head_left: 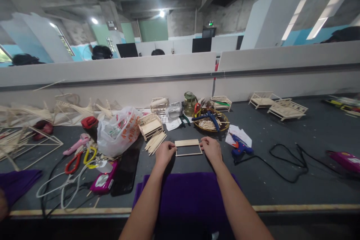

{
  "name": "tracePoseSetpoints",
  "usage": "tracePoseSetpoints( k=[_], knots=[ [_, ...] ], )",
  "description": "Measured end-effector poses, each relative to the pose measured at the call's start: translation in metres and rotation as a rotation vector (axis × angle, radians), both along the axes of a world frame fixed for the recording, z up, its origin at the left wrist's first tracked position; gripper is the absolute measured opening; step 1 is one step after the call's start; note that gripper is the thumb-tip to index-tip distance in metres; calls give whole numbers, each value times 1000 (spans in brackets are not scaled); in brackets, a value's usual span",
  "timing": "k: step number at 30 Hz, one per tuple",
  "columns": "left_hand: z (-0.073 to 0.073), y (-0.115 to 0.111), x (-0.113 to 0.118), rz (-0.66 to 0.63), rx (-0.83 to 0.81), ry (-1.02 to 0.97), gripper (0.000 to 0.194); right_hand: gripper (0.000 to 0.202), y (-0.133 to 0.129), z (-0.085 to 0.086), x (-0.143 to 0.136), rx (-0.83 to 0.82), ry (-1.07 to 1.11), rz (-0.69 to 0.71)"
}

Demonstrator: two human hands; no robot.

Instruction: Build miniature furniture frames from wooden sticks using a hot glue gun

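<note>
A small rectangular frame of wooden sticks point(189, 154) lies on the dark table, its far part covered by several sticks side by side point(186, 143). At its left end, my left hand point(165, 153) pinches the frame between thumb and fingers. My right hand point(210, 150) has its fingers closed on the opposite end. Left of my left hand is a pile of loose sticks point(155, 142), beside a small stick-built model point(150, 125). A blue glue gun point(241, 147) rests to the right of my right hand, by white paper point(245, 137).
Behind the frame stand a basket of sticks point(225, 128) with blue pliers and a glass jar point(189, 104). A plastic bag point(116, 131), black phone point(125, 172) and scissors point(74, 162) lie left. Purple cloth point(194, 195) is nearest me; a black cable point(277, 172) runs right.
</note>
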State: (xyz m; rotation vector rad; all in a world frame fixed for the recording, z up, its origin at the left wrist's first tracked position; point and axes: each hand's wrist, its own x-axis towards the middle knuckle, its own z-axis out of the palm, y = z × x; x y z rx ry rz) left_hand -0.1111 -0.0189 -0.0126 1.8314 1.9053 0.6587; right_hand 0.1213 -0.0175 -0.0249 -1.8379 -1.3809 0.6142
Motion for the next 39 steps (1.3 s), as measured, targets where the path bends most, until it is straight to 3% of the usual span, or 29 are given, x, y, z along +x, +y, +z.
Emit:
tracePoseSetpoints(
  k=[10, 22, 31, 39],
  knots=[
    [3, -1, 2, -13, -4, -1, 15, 19, -3, 6, 0, -16, 67, 10],
    [3, -2, 3, -5, 6, 27, 15, 20, 1, -4, 4, 36, 182, 30],
    [3, -1, 3, 1, -11, 32, 15, 31, 7, -13, 5, 104, 415, 18],
    [2, 0, 2, -5, -10, -20, 15, 46, 8, -13, 8, 220, 450, -63]
  ],
)
